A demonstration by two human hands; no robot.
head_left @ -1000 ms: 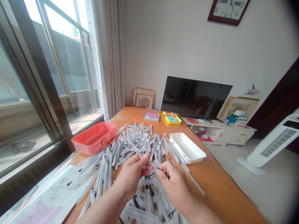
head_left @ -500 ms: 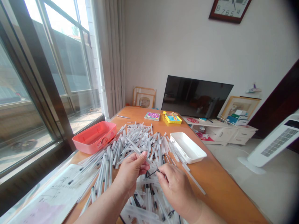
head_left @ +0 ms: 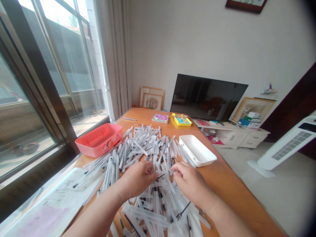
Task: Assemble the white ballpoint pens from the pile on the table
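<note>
A big heap of clear plastic pens (head_left: 145,154) covers the middle of the wooden table (head_left: 227,187). My left hand (head_left: 138,177) hovers low over the heap, fingers curled round a clear pen barrel whose thin black refill pokes out toward the right. My right hand (head_left: 189,179) is just beside it, thumb and fingers pinched together near the refill's tip. Both hands almost touch the pens beneath them.
A pink tray (head_left: 100,140) stands at the left of the heap and a white tray (head_left: 197,150) at the right. Papers (head_left: 56,200) lie at the table's near left. Small boxes (head_left: 182,120) sit at the far end. A window is left, a television behind.
Both hands have dropped lower onto the heap and drawn slightly apart. The camera has tilted down, so the wall clock has nearly left the top of the view.
</note>
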